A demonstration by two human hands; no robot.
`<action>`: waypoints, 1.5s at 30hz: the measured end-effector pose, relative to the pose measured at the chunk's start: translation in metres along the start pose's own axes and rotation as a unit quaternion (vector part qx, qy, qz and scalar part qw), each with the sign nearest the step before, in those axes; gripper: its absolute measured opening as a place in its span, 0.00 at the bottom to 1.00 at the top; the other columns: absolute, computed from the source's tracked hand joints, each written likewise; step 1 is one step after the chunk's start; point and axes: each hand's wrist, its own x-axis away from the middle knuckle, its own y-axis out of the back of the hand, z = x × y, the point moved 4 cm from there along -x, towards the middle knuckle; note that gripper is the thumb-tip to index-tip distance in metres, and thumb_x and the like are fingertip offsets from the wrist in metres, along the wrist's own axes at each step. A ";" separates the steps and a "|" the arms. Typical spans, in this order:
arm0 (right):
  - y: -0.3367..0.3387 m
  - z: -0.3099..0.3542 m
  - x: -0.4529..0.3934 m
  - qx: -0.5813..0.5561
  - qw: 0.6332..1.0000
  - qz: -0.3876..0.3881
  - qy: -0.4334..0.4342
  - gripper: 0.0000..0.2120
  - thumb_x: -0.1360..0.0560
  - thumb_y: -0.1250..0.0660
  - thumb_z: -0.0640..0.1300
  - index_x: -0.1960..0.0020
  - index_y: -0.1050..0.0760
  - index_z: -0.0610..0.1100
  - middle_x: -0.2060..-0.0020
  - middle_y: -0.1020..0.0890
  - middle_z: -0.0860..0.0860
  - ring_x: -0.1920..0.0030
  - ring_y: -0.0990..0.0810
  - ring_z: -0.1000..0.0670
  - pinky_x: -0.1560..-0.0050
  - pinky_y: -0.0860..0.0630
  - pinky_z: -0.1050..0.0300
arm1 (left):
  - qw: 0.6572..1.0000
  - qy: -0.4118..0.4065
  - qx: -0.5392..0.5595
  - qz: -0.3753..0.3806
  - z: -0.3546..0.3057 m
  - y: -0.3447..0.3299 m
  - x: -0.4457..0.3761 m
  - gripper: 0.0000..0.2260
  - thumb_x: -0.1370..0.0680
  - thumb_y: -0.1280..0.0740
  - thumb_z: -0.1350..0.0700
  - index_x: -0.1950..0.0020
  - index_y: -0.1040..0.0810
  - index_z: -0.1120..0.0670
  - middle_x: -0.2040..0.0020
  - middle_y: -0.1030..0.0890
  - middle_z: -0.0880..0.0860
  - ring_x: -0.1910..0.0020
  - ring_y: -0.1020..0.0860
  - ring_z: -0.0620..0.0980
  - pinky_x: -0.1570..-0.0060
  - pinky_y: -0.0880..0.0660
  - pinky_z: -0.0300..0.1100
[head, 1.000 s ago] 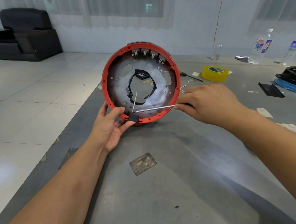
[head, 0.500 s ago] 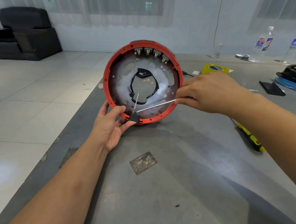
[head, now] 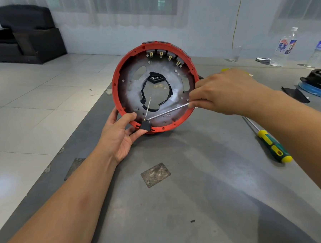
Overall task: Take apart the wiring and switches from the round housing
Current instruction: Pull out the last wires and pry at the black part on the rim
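Smooth grey table carries a round red housing, left hand gripping its 6 o'clock rim, right hand pinching a slim steel screwdriver.

A makeshift workshop in a plain tiled room: a worn grey worktop carries a green-and-yellow-handled screwdriver and two clear plastic water bottles, with a black armchair and sheer white curtains behind.

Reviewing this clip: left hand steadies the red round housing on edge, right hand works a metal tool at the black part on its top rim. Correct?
Not quite. In the head view the black part sits on the bottom rim of the red round housing, beside the left hand. The right hand holds the metal tool.
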 end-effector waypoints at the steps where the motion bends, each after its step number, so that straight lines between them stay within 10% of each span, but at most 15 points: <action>1: -0.002 0.002 0.002 -0.004 1.000 -0.004 -0.003 0.20 0.19 0.50 0.62 0.49 0.23 0.54 0.54 0.20 0.56 0.54 0.19 0.46 0.69 0.33 0.57 | 1.000 -0.001 0.001 0.000 0.000 0.000 0.000 0.18 0.22 0.28 0.63 0.35 0.23 0.49 0.56 0.15 0.51 0.57 0.16 0.55 0.62 0.16 0.45; 18: -0.016 0.023 0.027 -0.014 0.996 -0.009 -0.090 0.23 0.18 0.53 0.62 0.48 0.22 0.56 0.60 0.23 0.55 0.61 0.21 0.46 0.72 0.45 0.60 | 1.000 0.000 0.020 -0.003 0.001 0.003 -0.001 0.20 0.23 0.27 0.64 0.34 0.25 0.50 0.54 0.15 0.52 0.48 0.17 0.59 0.55 0.14 0.50; 45: -0.006 0.009 0.011 0.010 0.999 -0.005 -0.035 0.17 0.17 0.51 0.62 0.46 0.26 0.57 0.52 0.21 0.56 0.51 0.19 0.47 0.67 0.30 0.55 | 1.000 0.004 0.024 -0.011 0.000 0.002 -0.001 0.30 0.24 0.25 0.62 0.24 0.29 0.55 0.53 0.14 0.53 0.48 0.17 0.59 0.54 0.14 0.51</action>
